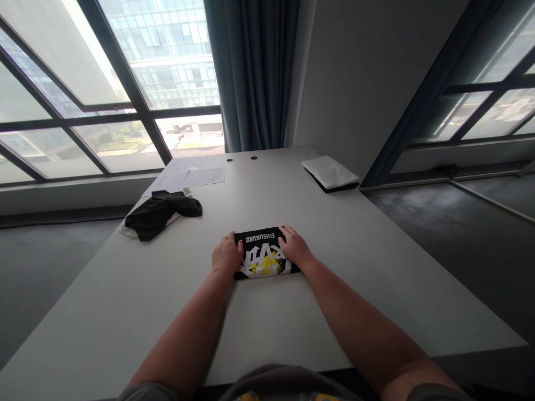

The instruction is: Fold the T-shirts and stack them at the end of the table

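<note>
A folded black T-shirt lies on the white table in front of me, with white lettering and a yellow patch printed on its upper face. My left hand holds its left edge, thumb on top of the cloth. At the right edge, my right hand grips the far corner, fingers near the top and thumb over the print. Both hands are closed on the cloth; the undersides of the fingers are hidden.
A crumpled black cloth with some white under it lies at the table's left edge. Behind it are printed paper sheets. A white folded item over something black sits at the far right. Two small round objects are at the back.
</note>
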`<state>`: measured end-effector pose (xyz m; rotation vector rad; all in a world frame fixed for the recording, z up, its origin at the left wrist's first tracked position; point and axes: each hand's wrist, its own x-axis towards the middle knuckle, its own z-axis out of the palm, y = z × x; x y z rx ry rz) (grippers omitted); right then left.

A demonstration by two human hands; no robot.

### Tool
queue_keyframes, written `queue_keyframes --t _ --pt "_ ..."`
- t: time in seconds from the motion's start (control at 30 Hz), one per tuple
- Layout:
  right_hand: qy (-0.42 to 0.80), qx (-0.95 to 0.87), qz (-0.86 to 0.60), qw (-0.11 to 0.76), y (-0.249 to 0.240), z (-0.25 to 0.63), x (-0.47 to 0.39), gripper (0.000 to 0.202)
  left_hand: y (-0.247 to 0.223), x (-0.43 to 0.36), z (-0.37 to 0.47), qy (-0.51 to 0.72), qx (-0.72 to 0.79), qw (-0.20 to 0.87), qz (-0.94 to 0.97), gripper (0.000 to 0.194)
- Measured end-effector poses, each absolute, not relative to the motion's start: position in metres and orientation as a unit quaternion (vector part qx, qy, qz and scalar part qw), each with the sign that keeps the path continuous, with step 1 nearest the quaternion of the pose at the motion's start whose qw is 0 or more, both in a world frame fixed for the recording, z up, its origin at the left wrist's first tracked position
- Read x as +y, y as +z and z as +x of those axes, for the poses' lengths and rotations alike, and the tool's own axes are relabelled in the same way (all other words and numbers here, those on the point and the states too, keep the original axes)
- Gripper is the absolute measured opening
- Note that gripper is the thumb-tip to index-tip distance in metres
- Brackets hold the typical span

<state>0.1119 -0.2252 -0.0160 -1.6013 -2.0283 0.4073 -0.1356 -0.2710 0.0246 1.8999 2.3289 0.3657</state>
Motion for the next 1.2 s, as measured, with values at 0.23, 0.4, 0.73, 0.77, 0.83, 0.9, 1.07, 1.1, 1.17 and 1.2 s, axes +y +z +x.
queue_keyframes --t 0.23,0.4,0.73,0.77,0.83,0.9,1.07,1.1,1.17,1.2 --pt "0.275 -0.689 -0.571 0.351 -0.014 0.114 -0.228 0.058 0.023 -0.276 -0.127 0.122 0.765 0.081 0.627 0.056" --pt "0.375 -0.598 -0.541 0.457 -0.017 0.115 -0.231 0.054 0.008 -0.271 -0.135 0.155 0.737 0.111 0.648 0.064" --pt "0.352 -0.672 -0.514 0.401 -0.016 0.118 -0.242 0.061 -0.024 -0.274 -0.146 0.134 0.702 0.121 0.689 0.068" --pt "0.346 -0.683 -0.508 0.395 -0.016 0.115 -0.239 0.062 -0.023 -0.27 -0.147 0.14 0.703 0.126 0.685 0.067" --pt "0.334 -0.698 -0.501 0.388 -0.017 0.108 -0.23 0.062 -0.022 -0.261 -0.148 0.147 0.704 0.131 0.682 0.067" --pt "0.315 -0.709 -0.504 0.38 -0.017 0.101 -0.218 0.062 -0.019 -0.253 -0.152 0.145 0.705 0.126 0.683 0.067" --pt "0.223 -0.752 -0.543 0.298 -0.017 0.102 -0.198 0.059 -0.013 -0.245 -0.168 0.128 0.717 0.118 0.675 0.065" --pt "0.202 -0.763 -0.554 0.265 -0.017 0.107 -0.198 0.058 -0.012 -0.246 -0.173 0.12 0.717 0.113 0.677 0.064" --pt "0.16 -0.783 -0.568 0.199 -0.018 0.118 -0.201 0.056 -0.011 -0.248 -0.184 0.102 0.714 0.099 0.686 0.061" --pt "0.138 -0.791 -0.571 0.171 -0.019 0.124 -0.203 0.055 -0.011 -0.249 -0.19 0.093 0.712 0.091 0.69 0.059"
